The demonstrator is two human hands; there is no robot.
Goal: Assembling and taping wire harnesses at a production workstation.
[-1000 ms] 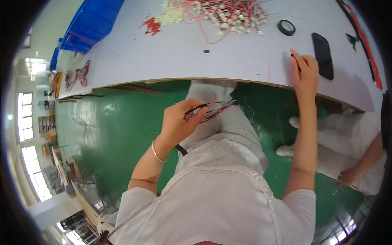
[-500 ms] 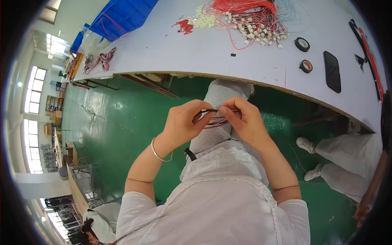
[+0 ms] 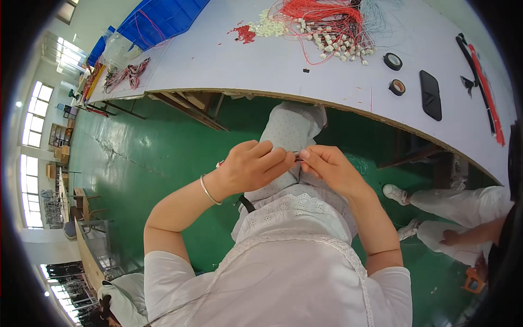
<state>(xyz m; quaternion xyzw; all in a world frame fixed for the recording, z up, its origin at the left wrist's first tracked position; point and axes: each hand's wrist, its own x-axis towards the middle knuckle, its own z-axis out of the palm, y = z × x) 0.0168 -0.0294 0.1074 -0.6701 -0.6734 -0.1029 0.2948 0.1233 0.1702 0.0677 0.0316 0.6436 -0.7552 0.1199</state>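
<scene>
Over my lap, a thin bundle of wires point(image 3: 297, 157) shows dark and pale strands in the small gap between my hands. My left hand point(image 3: 255, 168) is closed round the bundle, knuckles up, with a small white and red piece point(image 3: 219, 163) sticking out by its wrist side. Thumb and forefinger of my right hand point(image 3: 330, 165) pinch the same bundle just to the right. Most of the bundle is hidden by my fingers.
Ahead, the white table point(image 3: 229, 71) holds wires with white connectors point(image 3: 343, 46), red bits point(image 3: 245, 35), two tape rolls point(image 3: 392, 61), a black phone point(image 3: 430, 95) and red and black tubing point(image 3: 482, 87). A blue bin point(image 3: 163, 22) stands left. A co-worker's legs point(image 3: 452, 204) are at right.
My left hand has turned over and closed on the bundle, covering the dark strip that showed between my fingertips. My right hand has moved slightly right and down. A co-worker's hand has come into view.
</scene>
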